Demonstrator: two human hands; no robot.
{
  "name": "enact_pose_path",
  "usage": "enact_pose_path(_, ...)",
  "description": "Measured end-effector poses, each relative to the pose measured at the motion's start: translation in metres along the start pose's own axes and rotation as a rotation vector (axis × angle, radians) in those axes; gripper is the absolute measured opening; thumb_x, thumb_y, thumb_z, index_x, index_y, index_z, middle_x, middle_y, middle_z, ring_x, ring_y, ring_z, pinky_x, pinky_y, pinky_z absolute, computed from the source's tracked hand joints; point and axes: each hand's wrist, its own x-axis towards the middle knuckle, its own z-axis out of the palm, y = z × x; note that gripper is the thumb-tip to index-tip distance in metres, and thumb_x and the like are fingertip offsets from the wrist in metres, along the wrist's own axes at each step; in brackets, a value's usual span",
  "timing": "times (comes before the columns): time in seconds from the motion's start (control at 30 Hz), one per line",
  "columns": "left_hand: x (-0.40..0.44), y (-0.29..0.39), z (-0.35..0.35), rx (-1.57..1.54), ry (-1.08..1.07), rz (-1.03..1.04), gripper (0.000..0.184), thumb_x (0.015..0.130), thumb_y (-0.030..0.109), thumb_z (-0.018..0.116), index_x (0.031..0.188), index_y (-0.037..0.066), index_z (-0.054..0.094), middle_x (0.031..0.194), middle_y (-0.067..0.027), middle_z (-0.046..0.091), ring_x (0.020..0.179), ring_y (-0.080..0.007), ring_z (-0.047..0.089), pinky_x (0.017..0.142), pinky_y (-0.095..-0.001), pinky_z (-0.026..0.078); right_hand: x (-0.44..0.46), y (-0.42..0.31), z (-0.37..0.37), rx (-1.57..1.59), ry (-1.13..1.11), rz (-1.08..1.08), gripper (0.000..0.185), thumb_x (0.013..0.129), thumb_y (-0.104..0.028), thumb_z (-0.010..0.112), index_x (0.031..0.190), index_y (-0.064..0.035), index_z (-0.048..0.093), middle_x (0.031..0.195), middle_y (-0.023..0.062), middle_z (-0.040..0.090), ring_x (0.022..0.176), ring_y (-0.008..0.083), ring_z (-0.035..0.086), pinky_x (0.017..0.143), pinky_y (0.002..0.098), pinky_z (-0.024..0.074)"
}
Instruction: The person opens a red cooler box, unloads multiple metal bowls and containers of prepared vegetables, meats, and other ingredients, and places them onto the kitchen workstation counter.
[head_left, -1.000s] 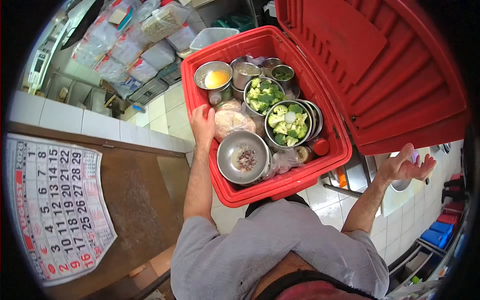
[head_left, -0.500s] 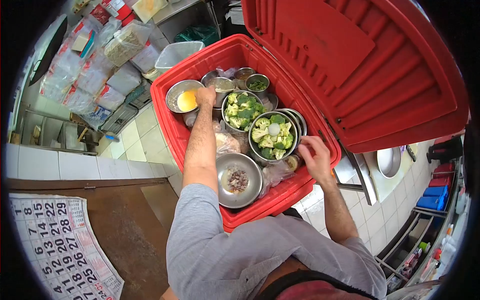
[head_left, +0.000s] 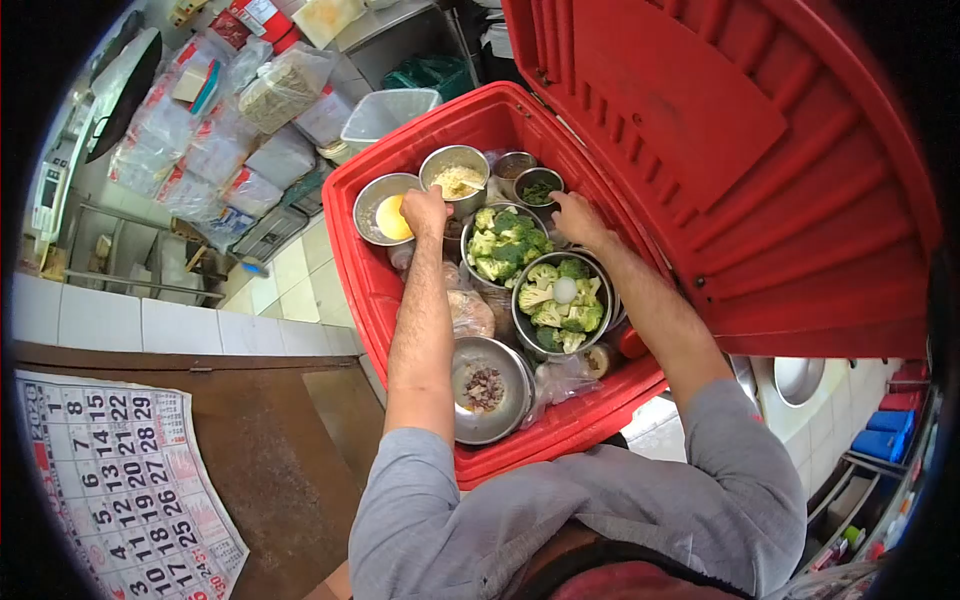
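Since the earlier frame, the right hand point(head_left: 578, 218) has moved from the near right part of the red cooler point(head_left: 365, 300) to its far right part, and the deep steel pot point(head_left: 455, 178) of pale chopped food now shows more fully beside the left hand point(head_left: 424, 212). At far left, wrapped packages point(head_left: 210, 150) are stacked on the floor beyond the cooler, while a calendar point(head_left: 125, 480) lies at near left on a brown surface. Inside the cooler at left, a shallow steel bowl point(head_left: 370, 192) holds something yellow. Just right of it, the left hand's grip pinches the near rim of the deep steel pot, which is in the far left part of the cooler. Nearer, bagged food point(head_left: 470, 314) sits beyond a wide steel bowl point(head_left: 512, 402) with reddish chopped pieces. In the middle, two round containers hold broccoli, the far broccoli point(head_left: 505, 242) and the near broccoli point(head_left: 562, 300), the latter with a pale round piece on top. Farther right, the right hand's fingers are slightly bent at a small cup point(head_left: 524, 180) of green herbs; whether its grip is closed on the rim, I cannot tell. The red lid point(head_left: 690, 110) stands open at right, with a steel pan point(head_left: 800, 378) beyond the cooler's near right side.
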Motion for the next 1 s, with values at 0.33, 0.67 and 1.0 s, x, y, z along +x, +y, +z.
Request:
enact_pose_path(0.33,-0.034,0.003,-0.064,-0.396,0.053,-0.027,0.02,0.079,0.009,0.054,0.074,-0.01,0.053,0.067,-0.0182,0.06,0.052,-0.0248,0.062,0.042,-0.0295,0.051,0.057,0.039,0.042,-0.122,-0.341,0.283,0.031,0.076,-0.002,0.05,0.107,-0.0011,0.054,0.102,0.0244,0.056,0.099,0.0341,0.055,0.084,0.042,0.0447)
enact_pose_path(0.67,-0.167,0.022,-0.177,-0.274,0.106,0.124,0.012,0.077,0.007,0.057,0.07,-0.001,0.051,0.063,-0.0027,0.053,0.054,-0.0085,0.049,0.049,-0.0216,0.043,-0.005,-0.017,-0.033,0.034,0.039,-0.052,0.017,0.079,-0.01,0.05,0.094,-0.0034,0.055,0.095,0.0187,0.056,0.093,0.0354,0.054,0.077,0.0441,0.045)
enact_pose_path(1.0,-0.306,0.055,-0.196,-0.544,-0.343,0.181,0.009,0.078,0.005,0.057,0.071,0.004,0.051,0.063,0.0021,0.049,0.054,-0.0036,0.043,0.048,-0.0176,0.037,-0.289,-0.054,-0.196,0.291,-0.008,-0.186,0.019,0.072,-0.014,0.065,0.085,-0.0014,0.057,0.078,0.0148,0.056,0.077,0.0279,0.057,0.067,0.037,0.0444)
